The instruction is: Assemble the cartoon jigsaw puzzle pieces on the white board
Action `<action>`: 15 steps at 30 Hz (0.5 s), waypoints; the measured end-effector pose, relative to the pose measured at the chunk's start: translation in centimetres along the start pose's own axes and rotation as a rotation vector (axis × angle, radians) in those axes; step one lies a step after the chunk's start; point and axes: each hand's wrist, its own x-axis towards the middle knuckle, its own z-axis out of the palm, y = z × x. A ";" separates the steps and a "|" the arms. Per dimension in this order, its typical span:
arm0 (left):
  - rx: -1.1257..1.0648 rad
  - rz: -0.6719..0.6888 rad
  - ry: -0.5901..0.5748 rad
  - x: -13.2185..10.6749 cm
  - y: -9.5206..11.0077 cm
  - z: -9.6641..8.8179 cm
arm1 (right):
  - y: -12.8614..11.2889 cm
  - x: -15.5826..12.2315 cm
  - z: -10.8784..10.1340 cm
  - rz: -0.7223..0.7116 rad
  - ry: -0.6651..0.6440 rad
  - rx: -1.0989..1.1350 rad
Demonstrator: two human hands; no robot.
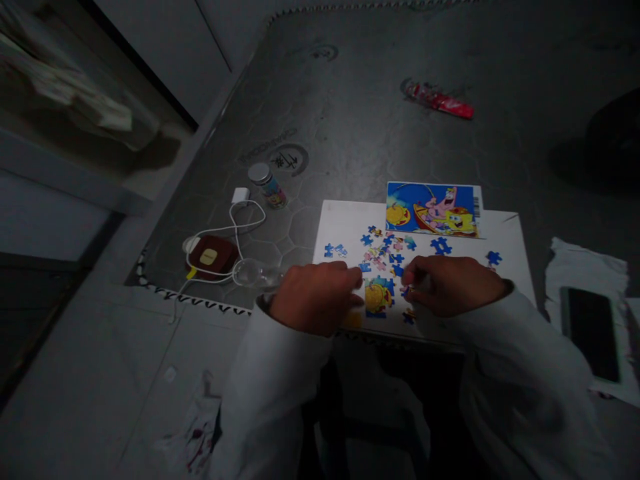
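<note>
Left hand (315,297) and right hand (453,285) flank joined puzzle pieces (379,298) — their grip indistinct.

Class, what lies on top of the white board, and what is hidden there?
The white board bears loose puzzle pieces, a joined section and, overlapping its far edge, a picture card. The left hand, right hand and right sleeve cover parts; anything beneath them cannot be seen.

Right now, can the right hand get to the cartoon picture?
Probably yes: the cartoon picture lies just beyond the right hand on the white board, and only flat loose puzzle pieces seem to lie between.
</note>
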 end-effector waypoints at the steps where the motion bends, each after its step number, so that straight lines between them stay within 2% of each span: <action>1: 0.006 0.036 -0.015 0.3 0.5 0.2 | -0.2 -0.1 -0.1 0.005 -0.012 0.019; 3: 0.021 0.085 -0.039 0.6 1.1 0.3 | -0.3 -0.2 -0.2 -0.018 -0.009 0.039; 5: 0.025 0.074 -0.044 0.6 1.1 0.2 | -0.3 -0.4 -0.4 -0.111 0.055 0.031; 8: -0.007 -0.032 -0.035 -0.1 -0.1 -0.6 | 0.0 -0.6 -0.4 -0.283 0.184 0.044; 10: -0.028 -0.104 0.000 -0.7 -1.1 -1.2 | 0.1 -0.7 -0.3 -0.353 0.222 0.083; 13: -0.041 -0.150 0.037 -1.2 -1.9 -1.5 | -0.1 -0.8 -0.2 -0.386 0.200 0.147; 15: -0.040 -0.141 0.017 -1.0 -1.8 -1.2 | -0.2 -0.8 -0.1 -0.392 0.159 0.169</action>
